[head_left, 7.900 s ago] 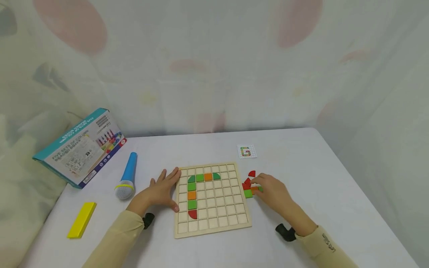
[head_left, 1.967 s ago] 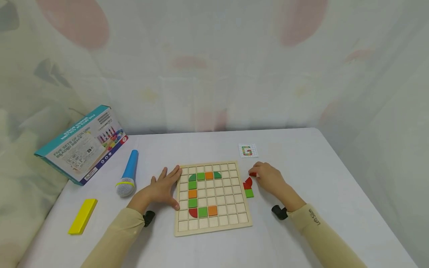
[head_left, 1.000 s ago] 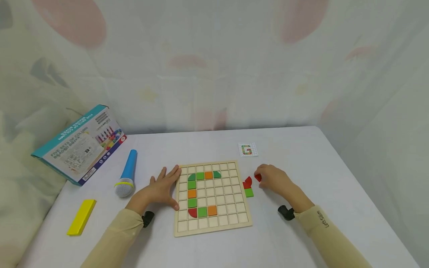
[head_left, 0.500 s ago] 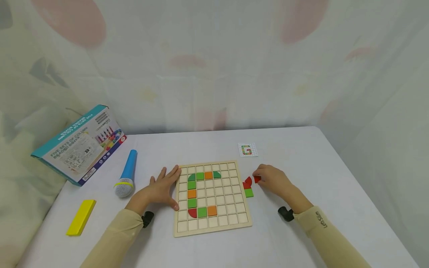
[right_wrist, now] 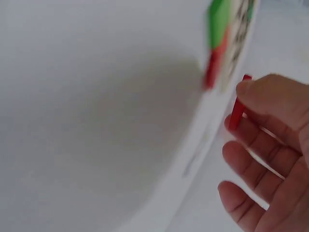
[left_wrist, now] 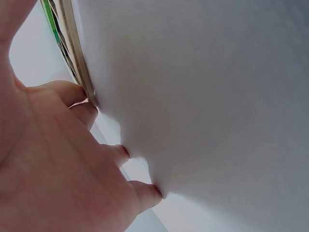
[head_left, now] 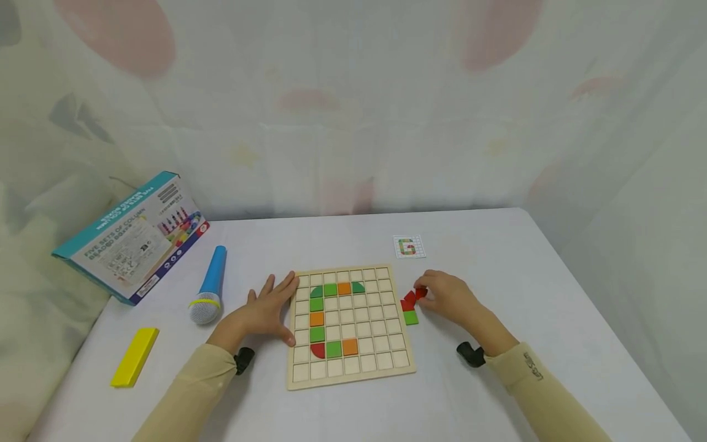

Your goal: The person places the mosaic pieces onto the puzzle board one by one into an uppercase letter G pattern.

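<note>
A wooden grid board [head_left: 364, 372] lies on the table with green, orange and red tiles set in several cells, forming a partial outline. My left hand [head_left: 267, 316] spreads its fingers along the board's left side, thumb and fingertips at the edge; the left wrist view shows fingertips touching the frame. Just right of the board, my right hand [head_left: 450, 298] pinches a red tile [right_wrist: 239, 108] between thumb and index finger, with the other fingers loosely bent. Beside it, against the board's right edge, lie loose red tiles [head_left: 407, 304] and a green square tile [head_left: 410, 318].
A small card [head_left: 409, 247] with a coloured G pattern lies behind the board. To the left are a blue toy microphone [head_left: 212, 285], a yellow block [head_left: 135, 357] and a leaning cardboard box [head_left: 138, 239].
A green and an orange square have joined the board's lower row since the oldest frame. My right hand has picked up a red tile, turned it and shifted slightly left. My left hand stays put.
</note>
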Available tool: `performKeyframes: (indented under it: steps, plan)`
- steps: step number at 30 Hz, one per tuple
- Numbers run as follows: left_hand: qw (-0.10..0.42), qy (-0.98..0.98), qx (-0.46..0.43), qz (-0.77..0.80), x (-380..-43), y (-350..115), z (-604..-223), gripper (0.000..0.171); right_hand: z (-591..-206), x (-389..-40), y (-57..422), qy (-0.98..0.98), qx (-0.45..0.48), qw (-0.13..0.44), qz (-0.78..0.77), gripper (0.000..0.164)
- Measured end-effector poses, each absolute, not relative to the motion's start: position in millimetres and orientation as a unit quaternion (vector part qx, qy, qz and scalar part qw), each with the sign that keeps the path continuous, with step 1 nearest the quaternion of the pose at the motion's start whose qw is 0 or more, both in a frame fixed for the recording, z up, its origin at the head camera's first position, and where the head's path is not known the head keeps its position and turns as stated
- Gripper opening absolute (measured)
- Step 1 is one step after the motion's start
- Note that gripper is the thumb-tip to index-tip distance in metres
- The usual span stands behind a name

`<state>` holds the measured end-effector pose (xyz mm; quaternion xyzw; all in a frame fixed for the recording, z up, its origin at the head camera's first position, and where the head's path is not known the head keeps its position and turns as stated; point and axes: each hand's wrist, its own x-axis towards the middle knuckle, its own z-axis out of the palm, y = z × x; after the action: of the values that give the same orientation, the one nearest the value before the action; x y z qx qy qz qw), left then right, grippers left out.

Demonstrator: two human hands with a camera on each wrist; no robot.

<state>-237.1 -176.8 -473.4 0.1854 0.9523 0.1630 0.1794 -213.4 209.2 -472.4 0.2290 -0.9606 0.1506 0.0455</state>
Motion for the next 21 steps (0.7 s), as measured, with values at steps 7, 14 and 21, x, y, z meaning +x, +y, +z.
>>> performKeyframes:
  steps: [7,14,21]
  plan:
    - [0.184,0.952,0.179,0.165,-236,-176,-470,0.134,-465,-193,164,-0.913,0.369,0.047,0.169,0.020]
    - [0.186,0.953,0.177,0.162,-236,-175,-468,0.133,-473,-176,127,-0.893,0.428,0.011,0.138,0.016]
    - [0.190,0.951,0.182,0.163,-235,-174,-468,0.133,-480,-172,119,-0.893,0.436,0.007,0.111,0.017]
